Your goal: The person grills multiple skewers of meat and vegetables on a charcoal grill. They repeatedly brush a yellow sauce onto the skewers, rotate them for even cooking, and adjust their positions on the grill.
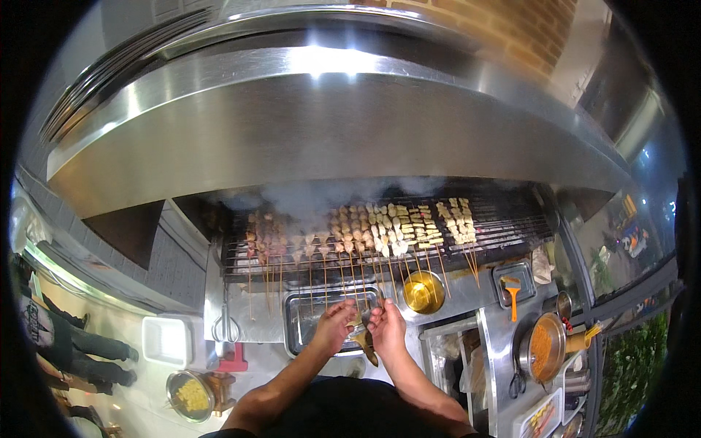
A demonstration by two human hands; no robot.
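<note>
My left hand [333, 327] and my right hand [386, 328] are side by side over the near edge of a shiny metal tray [300, 307]. Their fingers are curled at the lower ends of wooden skewers [362, 274]; whether either hand grips a stick cannot be made out. Those sticks carry browned meat chunks [350, 230] on a smoking grill grate [509, 227]. Paler pieces [386, 235] sit farther right, then yellowish segments [421, 227] and another pale group [459, 222]. A brownish curved object [365, 350], unclear in kind, shows below and between my hands.
A metal hood [339, 126] overhangs the grill. Right of my hands stand a bowl of golden liquid [423, 295], an orange-handled brush [513, 306] on a small tray, and a pan of orange seasoning [541, 350]. At left are tongs [224, 326], a white basket [164, 340] and a bystander's legs [98, 356].
</note>
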